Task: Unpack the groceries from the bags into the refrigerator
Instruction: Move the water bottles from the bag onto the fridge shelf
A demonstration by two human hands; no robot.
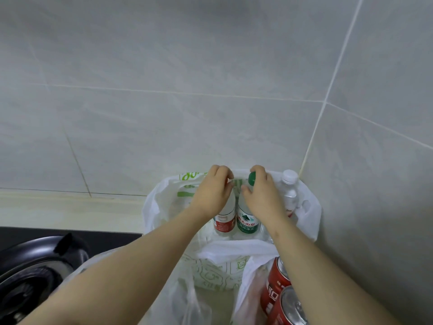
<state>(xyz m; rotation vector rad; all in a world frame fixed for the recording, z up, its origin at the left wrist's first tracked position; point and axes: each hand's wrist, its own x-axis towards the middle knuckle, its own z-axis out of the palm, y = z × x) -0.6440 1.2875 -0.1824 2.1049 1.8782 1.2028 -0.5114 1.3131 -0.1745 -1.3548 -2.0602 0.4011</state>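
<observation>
**Obs.: both hands in the far bag, one bottle each**

Setting: pale table against a grey tiled wall, in the right-hand corner. Black gas stove at near left.

Bag A: white plastic bag with green print, standing open at the far end of the table, in the corner. Three bottles upright inside, in a row from left to right:
- clear plastic bottle with a red label
- clear plastic bottle with a green cap and green label, just beside the first and touching or nearly so
- clear plastic bottle with a white cap, farthest right, against the bag's wall; no hand on it.

Left hand: fingers curled down over the top of the red-labelled bottle and holding it there; the cap is mostly covered.

Right hand: fingers wrapped round the neck of the green-capped bottle, thumb on the near side; the green cap shows above the knuckles.

Whether either bottle is off the bag's bottom: cannot tell, as the bases are behind the bag's near rim.

Bag B: thin clear plastic bag, near right, under the right forearm. Two red drink cans lie in it, silver tops facing the near side.
</observation>
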